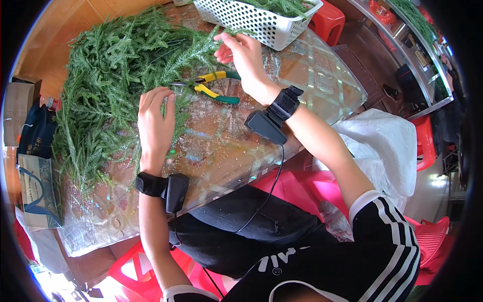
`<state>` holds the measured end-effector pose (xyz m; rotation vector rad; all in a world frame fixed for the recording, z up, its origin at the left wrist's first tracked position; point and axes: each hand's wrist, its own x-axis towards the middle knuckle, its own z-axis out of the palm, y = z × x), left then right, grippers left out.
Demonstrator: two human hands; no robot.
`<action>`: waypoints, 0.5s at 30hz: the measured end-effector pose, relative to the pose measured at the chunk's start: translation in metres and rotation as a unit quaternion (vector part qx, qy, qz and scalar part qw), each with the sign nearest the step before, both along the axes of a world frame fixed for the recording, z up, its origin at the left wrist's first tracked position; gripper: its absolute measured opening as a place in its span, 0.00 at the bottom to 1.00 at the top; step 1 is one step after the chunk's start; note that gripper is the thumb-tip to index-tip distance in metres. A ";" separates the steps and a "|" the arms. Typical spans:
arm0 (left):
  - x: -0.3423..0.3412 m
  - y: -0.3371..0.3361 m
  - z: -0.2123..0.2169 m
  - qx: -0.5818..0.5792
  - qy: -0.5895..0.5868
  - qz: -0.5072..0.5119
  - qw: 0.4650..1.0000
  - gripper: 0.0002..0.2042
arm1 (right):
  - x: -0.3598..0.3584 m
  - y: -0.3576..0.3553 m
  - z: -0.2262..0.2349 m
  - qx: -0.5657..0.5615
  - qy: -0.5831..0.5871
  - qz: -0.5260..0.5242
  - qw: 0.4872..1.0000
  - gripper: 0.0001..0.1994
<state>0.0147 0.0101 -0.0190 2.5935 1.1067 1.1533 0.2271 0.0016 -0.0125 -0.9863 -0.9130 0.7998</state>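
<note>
A thick pile of green needle-leaved sprigs [115, 75] covers the left part of the table. My left hand [155, 123] rests at the pile's right edge, palm down, fingers stretched forward and thumb a little apart. My right hand [245, 58] is raised farther right, its fingers curled around the end of a green sprig [193, 54] that slants up from the pile. Between the hands lie pliers with yellow and green handles [216, 95], their jaws pointing left toward the pile; neither hand touches them.
A white perforated basket [251, 24] with more greenery stands at the far edge, beside a red stool [328, 22]. The table [211, 161] has a clear plastic cover with scattered bits. Paper bags [37, 191] are at the left, a white sack [377, 146] at the right.
</note>
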 end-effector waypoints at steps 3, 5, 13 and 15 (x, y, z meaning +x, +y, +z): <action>0.001 -0.001 0.000 -0.058 -0.015 0.007 0.998 0.07 | 0.002 0.000 -0.003 -0.015 0.054 0.006 0.998 0.12; -0.001 0.001 -0.003 -0.061 -0.011 0.013 0.998 0.08 | 0.004 0.001 -0.003 -0.023 0.080 0.008 0.997 0.12; -0.001 0.002 -0.006 -0.077 0.012 0.060 0.995 0.14 | 0.005 0.002 -0.004 -0.082 0.198 0.006 0.977 0.11; 0.000 0.001 -0.006 -0.073 -0.012 0.084 0.994 0.15 | 0.003 0.003 -0.005 -0.087 0.189 0.003 0.978 0.11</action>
